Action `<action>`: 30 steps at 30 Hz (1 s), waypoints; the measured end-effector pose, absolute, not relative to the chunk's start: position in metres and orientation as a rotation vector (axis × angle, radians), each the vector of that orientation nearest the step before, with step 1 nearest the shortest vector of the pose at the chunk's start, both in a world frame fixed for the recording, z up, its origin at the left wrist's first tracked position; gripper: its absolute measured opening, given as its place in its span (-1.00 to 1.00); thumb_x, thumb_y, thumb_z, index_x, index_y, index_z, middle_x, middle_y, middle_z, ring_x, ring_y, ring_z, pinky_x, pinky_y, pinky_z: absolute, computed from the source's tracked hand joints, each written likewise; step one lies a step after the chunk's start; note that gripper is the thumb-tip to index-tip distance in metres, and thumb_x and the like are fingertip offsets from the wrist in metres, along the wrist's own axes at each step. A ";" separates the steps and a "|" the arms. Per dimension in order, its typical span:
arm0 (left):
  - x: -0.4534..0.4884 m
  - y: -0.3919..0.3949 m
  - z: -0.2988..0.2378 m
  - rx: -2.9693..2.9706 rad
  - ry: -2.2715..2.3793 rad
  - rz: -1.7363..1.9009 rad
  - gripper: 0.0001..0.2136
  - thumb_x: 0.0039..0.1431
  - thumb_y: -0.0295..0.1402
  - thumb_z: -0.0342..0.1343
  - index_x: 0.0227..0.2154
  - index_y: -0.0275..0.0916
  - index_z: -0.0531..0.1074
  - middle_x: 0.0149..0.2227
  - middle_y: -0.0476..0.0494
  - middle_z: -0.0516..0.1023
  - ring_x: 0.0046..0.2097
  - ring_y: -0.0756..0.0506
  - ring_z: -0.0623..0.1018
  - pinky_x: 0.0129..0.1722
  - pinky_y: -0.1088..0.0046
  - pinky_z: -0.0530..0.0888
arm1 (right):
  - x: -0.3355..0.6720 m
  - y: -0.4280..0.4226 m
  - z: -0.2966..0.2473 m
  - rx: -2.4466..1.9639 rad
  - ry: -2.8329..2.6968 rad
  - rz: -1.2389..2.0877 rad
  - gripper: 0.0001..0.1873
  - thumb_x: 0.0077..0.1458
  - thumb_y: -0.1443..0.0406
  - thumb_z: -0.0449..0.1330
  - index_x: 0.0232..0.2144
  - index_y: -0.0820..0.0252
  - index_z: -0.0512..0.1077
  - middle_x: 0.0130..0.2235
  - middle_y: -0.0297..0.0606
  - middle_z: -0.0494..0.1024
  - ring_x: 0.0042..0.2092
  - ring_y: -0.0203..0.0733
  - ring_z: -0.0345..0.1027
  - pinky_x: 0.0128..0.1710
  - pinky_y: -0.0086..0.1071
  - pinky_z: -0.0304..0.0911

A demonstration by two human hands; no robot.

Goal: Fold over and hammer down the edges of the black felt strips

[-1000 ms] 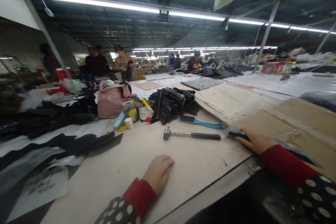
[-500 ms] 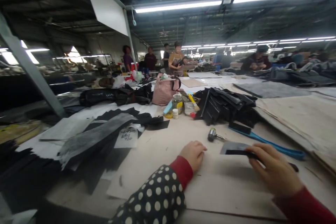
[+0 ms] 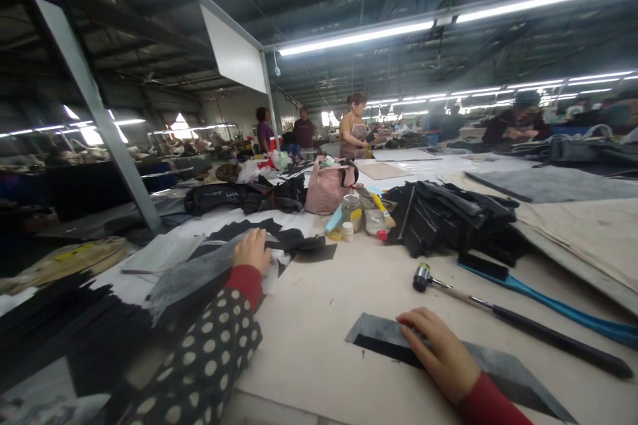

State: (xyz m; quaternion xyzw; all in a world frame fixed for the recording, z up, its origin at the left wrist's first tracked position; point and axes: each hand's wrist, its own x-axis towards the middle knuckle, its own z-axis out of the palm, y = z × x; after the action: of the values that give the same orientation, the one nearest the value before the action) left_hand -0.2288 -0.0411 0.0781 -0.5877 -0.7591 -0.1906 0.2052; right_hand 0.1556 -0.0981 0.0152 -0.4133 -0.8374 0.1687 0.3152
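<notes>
Our right hand (image 3: 441, 352) lies flat, grip released, on a thin grey wedge-shaped fabric piece (image 3: 379, 333) on the smooth beige table (image 3: 319, 339), near right. Our left hand (image 3: 252, 250), grip released, rests on a limp grey fabric strip (image 3: 199, 272) at left; a metal-headed hammer (image 3: 498, 309) lies just beyond the wedge.

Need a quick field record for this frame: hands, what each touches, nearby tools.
left hand: reaching out, fingers on the grey fabric piece among black cut pieces
right hand: flat on the dark cut panel on the table
hammer: lying beyond the right hand, untouched
blue-handled brush: behind the hammer
background: pink bag, jars, people at work
</notes>
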 end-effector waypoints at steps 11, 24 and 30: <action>-0.149 -0.044 0.082 -1.964 -1.731 -0.690 -0.69 0.15 -0.45 -0.21 -0.06 -0.25 0.26 -0.07 -0.14 0.38 -0.06 -0.11 0.34 -0.05 0.32 0.24 | 0.160 -0.096 0.010 -1.035 -2.190 0.536 -0.74 0.11 0.25 -0.12 -0.36 0.20 0.33 -0.31 -0.16 0.37 -0.24 -0.19 0.24 -0.21 -0.28 0.20; -0.056 -0.054 0.013 -2.667 -1.586 -0.577 -0.76 0.10 -0.43 -0.08 -0.16 -0.24 0.34 -0.29 -0.13 0.40 -0.21 -0.07 0.36 -0.18 0.42 0.31 | 0.151 -0.124 0.060 -0.945 -2.404 0.422 -0.76 0.10 0.33 -0.11 -0.29 0.13 0.34 -0.27 -0.19 0.38 -0.24 -0.21 0.24 -0.25 -0.35 0.19; -0.062 -0.048 0.013 -2.745 -1.719 -0.614 -0.80 0.12 -0.39 -0.12 -0.37 -0.27 0.41 -0.36 -0.07 0.43 -0.24 -0.07 0.38 -0.16 0.43 0.28 | 0.113 -0.111 0.120 -0.848 -2.575 0.220 -0.76 0.09 0.33 -0.08 -0.33 0.19 0.39 -0.33 -0.21 0.41 -0.27 -0.22 0.24 -0.27 -0.36 0.15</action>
State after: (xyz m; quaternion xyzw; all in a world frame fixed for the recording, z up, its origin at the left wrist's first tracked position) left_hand -0.0619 -0.0478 0.0129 -0.8302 -0.5200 -0.1856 -0.0773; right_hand 0.1127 -0.1108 0.1204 -0.3048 -0.9258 0.0791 0.2090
